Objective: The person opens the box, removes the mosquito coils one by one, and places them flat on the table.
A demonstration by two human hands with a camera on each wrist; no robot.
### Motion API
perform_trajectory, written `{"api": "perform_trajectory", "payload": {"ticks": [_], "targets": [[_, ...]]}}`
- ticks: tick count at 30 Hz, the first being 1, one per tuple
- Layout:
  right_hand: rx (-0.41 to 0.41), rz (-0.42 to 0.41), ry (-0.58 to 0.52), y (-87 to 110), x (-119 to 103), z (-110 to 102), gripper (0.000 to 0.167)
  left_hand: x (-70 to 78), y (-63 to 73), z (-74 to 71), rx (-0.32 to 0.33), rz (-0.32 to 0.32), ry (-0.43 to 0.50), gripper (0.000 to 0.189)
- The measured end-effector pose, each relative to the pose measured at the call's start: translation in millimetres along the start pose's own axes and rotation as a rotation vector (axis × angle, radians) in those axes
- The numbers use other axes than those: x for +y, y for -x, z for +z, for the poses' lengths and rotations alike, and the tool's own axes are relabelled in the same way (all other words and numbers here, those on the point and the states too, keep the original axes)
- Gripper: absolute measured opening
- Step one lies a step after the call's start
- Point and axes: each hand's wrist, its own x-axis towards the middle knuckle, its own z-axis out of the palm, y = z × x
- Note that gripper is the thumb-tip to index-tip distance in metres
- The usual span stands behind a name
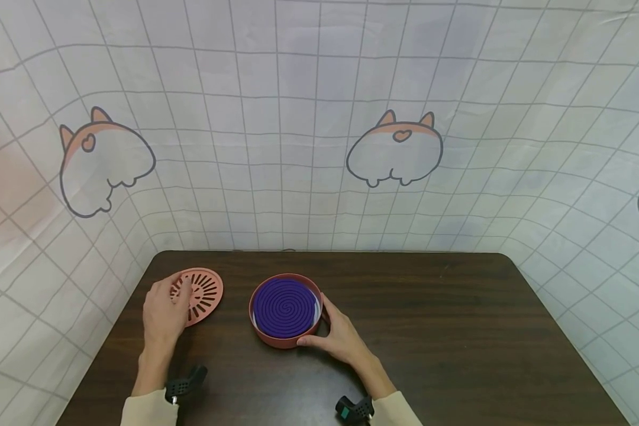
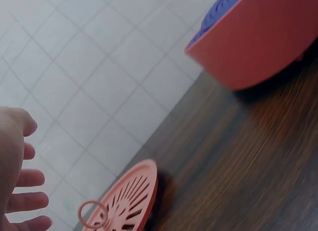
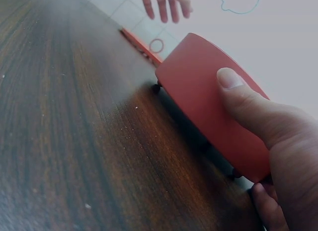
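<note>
Underneath, desk (image 1: pixel 447 331): dark wood bore lid (image 1: pixel 209 293) and dish (image 1: pixel 278 342).
Sheet (image 1: pixel 245 177): hung behind, white, gridded, wrinkled.
Left hand (image 1: pixel 165 310): hovered over lid, fingers extended.
Right hand (image 1: pixel 341 338): gripped the dish holding a purple coil (image 1: pixel 284 307).

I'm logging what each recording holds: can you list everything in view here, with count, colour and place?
round container: one, terracotta red, on the table, gripped by the right hand
spiral coil: one, purple, inside the container
white layer: one, white, showing beside the coil inside
slotted disc with ring: one, salmon pink, at the table's left
table: one, dark brown, beneath everything
backdrop: one, white with grey grid and cartoon drawings, around the table
wrist devices: two, black, one per wrist
sleeves: two, cream, on the forearms
left hand: one, bare, over the disc
right hand: one, bare, at the container's right side
</note>
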Motion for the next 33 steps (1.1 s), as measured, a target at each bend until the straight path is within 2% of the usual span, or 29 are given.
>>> {"api": "perform_trajectory", "payload": {"ticks": [2, 6, 8, 14, 24, 33], "targets": [[0.002, -0.002, 0.003, -0.2, 0, 0, 0.115, 3.1, 2.7, 2.0, 0.004, 0.009, 0.021, 0.046], [0.0, -0.008, -0.002, -0.7, 1, 1, 0.114, 4.4, 7.9, 8.5, 0.044, 0.085, 0.067, 0.042], [0.001, -0.013, 0.002, -1.0, 1, 1, 0.114, 5.8, 11.3, 10.9, 0.038, 0.095, 0.082, 0.042], [0.0, -0.016, -0.003, -1.2, 0, 0, 0.114, 14.9, 23.8, 21.1, -0.046, 0.03, 0.111, 0.05], [0.003, -0.025, -0.01, -0.4, 1, -1, 0.113, 26.0, 34.9, 42.0, -0.065, 0.056, 0.14, 0.042], [-0.004, -0.014, -0.003, -1.2, 1, -1, 0.114, 29.5, 50.9, 55.6, -0.171, -0.012, 0.244, 0.046]]}}
